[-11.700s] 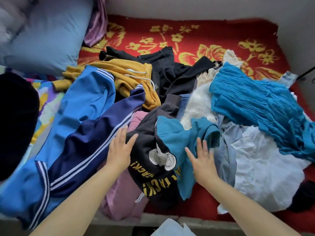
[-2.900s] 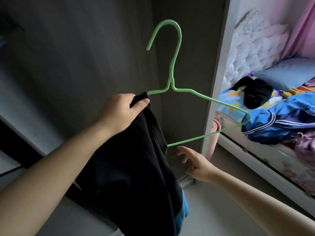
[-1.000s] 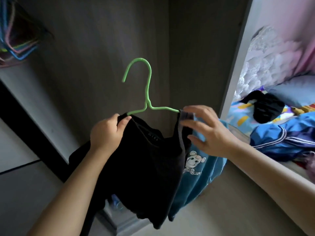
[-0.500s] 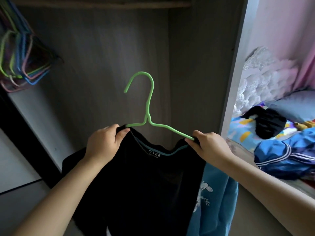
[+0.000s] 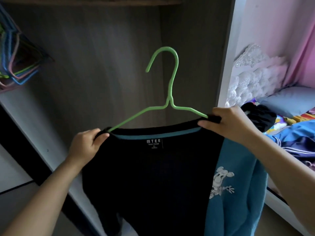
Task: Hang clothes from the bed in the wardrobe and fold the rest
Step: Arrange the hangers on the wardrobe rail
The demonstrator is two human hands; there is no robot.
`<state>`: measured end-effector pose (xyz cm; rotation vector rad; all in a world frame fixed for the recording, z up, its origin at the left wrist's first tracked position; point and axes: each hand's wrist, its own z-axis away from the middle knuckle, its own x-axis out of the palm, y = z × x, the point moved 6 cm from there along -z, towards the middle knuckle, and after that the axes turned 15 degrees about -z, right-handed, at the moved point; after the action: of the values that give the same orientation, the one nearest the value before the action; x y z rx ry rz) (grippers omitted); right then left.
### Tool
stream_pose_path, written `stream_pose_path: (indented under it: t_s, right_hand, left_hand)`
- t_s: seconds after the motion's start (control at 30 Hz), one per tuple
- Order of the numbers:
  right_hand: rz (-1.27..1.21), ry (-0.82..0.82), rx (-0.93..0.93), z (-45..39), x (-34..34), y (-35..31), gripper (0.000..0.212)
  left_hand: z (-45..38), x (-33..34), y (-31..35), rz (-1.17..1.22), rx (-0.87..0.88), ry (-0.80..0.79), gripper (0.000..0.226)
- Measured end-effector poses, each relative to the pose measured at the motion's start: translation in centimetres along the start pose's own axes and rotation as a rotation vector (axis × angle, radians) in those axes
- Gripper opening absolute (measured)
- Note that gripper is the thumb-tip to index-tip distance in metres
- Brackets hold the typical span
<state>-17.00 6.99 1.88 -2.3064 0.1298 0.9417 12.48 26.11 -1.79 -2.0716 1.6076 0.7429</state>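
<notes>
A black and teal shirt (image 5: pixel 153 176) with a cartoon print on its teal side hangs on a green wire hanger (image 5: pixel 167 92), both held up in front of the open wardrobe (image 5: pixel 105 57). My left hand (image 5: pixel 85 147) pinches the shirt's left shoulder over the hanger's arm. My right hand (image 5: pixel 228 125) grips the right shoulder the same way. The collar label faces me. The hanger's hook points up and left, below the wardrobe rail (image 5: pixel 95 1).
Several coloured empty hangers (image 5: pixel 15 65) hang bunched at the wardrobe's far left. The wardrobe's side panel (image 5: pixel 226 65) stands between it and the bed (image 5: pixel 293 137) at right, which carries a blue striped jacket, a black garment and a grey pillow.
Both hands have spread the shirt's shoulders wider along the hanger and lifted it slightly. My view has tilted up toward the wardrobe rail.
</notes>
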Motion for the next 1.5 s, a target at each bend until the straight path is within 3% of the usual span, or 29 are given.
stream_pose_path:
  t_s: [0.13,0.27,0.4,0.5,0.57,0.63,0.7,0.87,1.0,1.1,1.2,1.3,1.5]
  right_hand:
    - [0.179,-0.062,0.004,0.9,-0.3,2.7,0.056]
    - [0.249,0.096,-0.099,1.5,-0.7,3.5,0.054]
    - [0.155,0.141,-0.085,1.5,-1.9,5.0,0.048]
    - [0.046,0.170,-0.025,1.1,-2.6,6.2,0.056]
    - [-0.062,0.193,0.051,0.5,-2.9,7.1,0.058]
    - [-0.105,0.172,0.143,-0.2,-3.0,7.8,0.053]
    - [-0.140,0.122,0.184,-1.2,-3.1,8.5,0.049]
    - [-0.207,0.019,0.117,-4.2,-4.5,9.7,0.038]
    - [-0.080,0.123,0.022,-6.2,-5.5,9.9,0.028]
    - [0.022,0.197,-0.033,-9.1,-5.3,9.6,0.026]
    - [0.047,0.169,-0.061,-12.4,-4.8,8.6,0.030]
    - [0.074,0.163,-0.105,-15.8,-3.7,8.2,0.037]
    - [0.077,0.201,-0.142,-21.5,-2.2,9.0,0.034]
  left_hand:
    - [-0.3,1.5,2.0,0.043,0.124,-0.040,0.054]
    - [-1.6,2.6,3.1,-0.078,0.250,-0.051,0.049]
    - [-3.0,3.7,4.4,0.277,0.135,-0.259,0.065]
    - [-4.4,4.7,5.2,0.458,0.030,-0.472,0.060]
    - [-5.6,5.4,5.5,0.415,0.041,-0.545,0.052]
    - [-6.6,6.4,5.5,0.305,0.062,-0.579,0.017]
    - [-7.7,7.4,5.7,0.232,0.069,-0.577,0.029]
    - [-10.3,10.3,6.6,0.184,0.054,-0.555,0.031]
    - [-13.1,12.0,6.9,0.093,0.118,-0.572,0.033]
    - [-16.5,13.8,7.6,0.151,0.100,-0.494,0.035]
    - [-19.5,15.0,7.1,0.197,0.040,-0.263,0.054]
    - [-23.0,15.5,5.9,0.226,0.112,-0.018,0.071]
    - [-30.8,17.2,3.7,0.293,0.311,0.103,0.052]
